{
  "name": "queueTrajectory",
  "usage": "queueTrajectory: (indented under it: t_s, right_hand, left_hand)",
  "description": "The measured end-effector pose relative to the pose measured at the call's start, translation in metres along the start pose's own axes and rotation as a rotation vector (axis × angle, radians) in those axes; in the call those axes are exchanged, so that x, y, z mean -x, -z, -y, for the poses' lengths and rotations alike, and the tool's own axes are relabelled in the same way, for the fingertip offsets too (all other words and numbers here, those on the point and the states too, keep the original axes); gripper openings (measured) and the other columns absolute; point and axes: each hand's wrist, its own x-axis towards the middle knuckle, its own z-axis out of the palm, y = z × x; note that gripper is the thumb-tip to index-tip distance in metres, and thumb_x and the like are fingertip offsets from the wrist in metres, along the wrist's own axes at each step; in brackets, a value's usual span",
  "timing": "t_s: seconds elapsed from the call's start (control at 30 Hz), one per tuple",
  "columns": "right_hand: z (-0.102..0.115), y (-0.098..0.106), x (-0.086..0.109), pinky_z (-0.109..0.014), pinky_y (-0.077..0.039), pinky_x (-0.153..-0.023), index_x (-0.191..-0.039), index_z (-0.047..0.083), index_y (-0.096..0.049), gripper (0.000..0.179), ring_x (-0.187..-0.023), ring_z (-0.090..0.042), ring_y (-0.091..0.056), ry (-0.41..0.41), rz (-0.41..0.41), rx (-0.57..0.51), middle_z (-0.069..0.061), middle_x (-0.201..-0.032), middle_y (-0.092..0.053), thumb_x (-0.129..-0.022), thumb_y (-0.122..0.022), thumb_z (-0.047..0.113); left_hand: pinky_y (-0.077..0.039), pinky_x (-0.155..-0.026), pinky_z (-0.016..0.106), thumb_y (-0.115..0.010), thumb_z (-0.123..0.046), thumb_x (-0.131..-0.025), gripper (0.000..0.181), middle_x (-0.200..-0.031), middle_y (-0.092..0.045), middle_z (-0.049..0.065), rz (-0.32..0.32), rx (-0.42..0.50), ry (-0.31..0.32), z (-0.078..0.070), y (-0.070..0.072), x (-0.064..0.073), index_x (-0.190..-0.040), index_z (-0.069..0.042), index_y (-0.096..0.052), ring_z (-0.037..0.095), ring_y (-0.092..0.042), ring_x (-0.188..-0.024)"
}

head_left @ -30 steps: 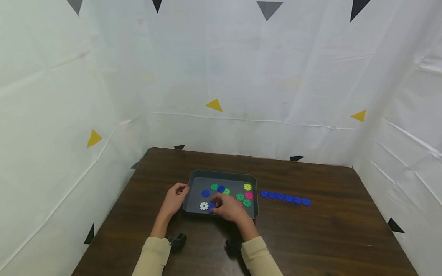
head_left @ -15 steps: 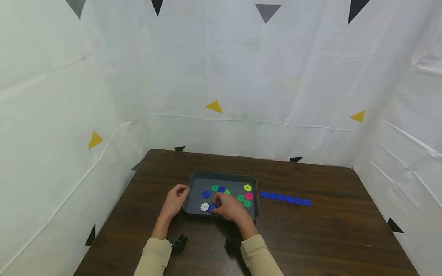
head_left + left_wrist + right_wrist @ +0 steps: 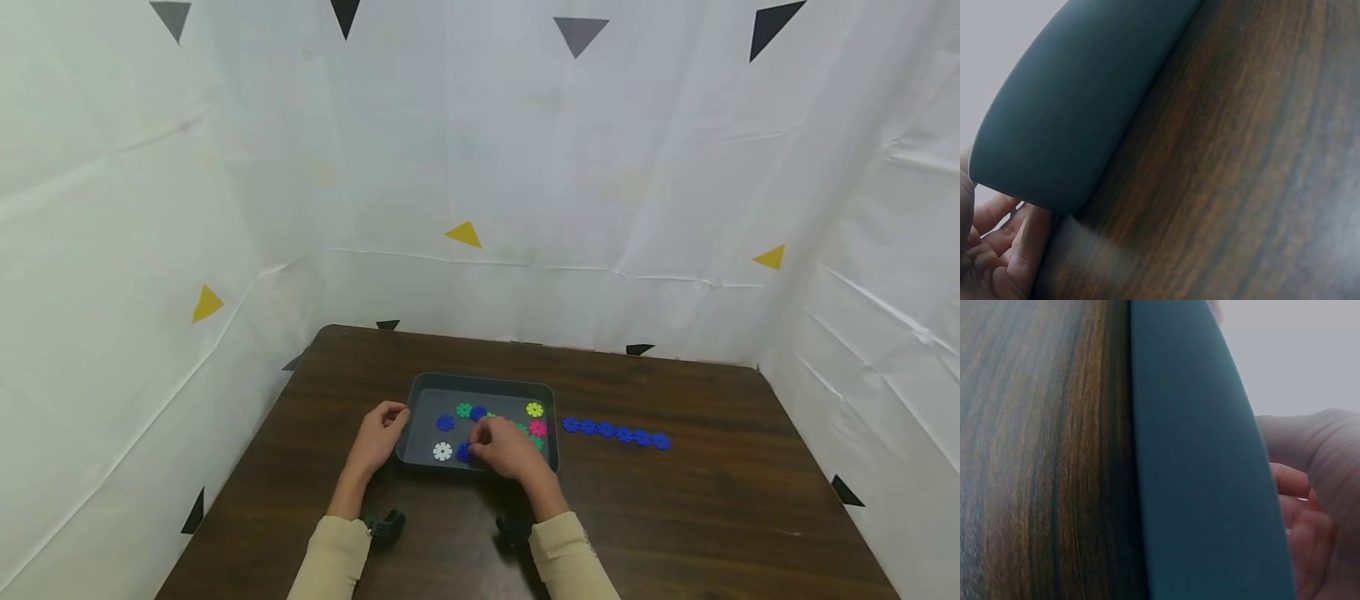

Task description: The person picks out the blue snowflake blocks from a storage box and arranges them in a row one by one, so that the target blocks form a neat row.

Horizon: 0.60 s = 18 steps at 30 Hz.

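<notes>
A dark grey tray holds several notched, flower-shaped discs in different colours. My left hand grips the tray's left edge; in the left wrist view the fingers lie against the outside of its wall. Over the tray's front part, my right hand has its thumb and fingertips curled together at a blue disc, pinching its right side. Just left of that disc lies a white disc. The right wrist view mostly shows the tray wall, which hides the fingertips and the disc.
To the tray's right, several blue discs form a joined row on the brown wooden table. Inside the tray lie another blue disc, a yellow disc, a pink disc and several green ones. White sheets surround the table.
My right hand has shifted slightly right, and the blue disc at its fingertips has come away from the white disc, leaving a small gap. The left hand stays at the tray's edge.
</notes>
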Motion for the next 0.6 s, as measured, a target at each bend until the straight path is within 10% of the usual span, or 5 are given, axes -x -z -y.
queueTrajectory:
  t_s: [0.6]
  right_hand:
    - [-0.006,0.013,0.014,-0.039,-0.055,-0.084,-0.101,0.011,-0.07,0.004,-0.094,-0.015,-0.065,0.067,-0.025,-0.114,-0.002,-0.102,-0.073,-0.103,-0.07,0.014]
  left_hand:
    - [-0.054,-0.104,0.053,-0.061,-0.034,-0.111,0.037,-0.136,-0.069,0.018,-0.008,-0.026,0.002,0.0,0.0,0.002,-0.136,-0.007,-0.067,0.03,-0.067,-0.117]
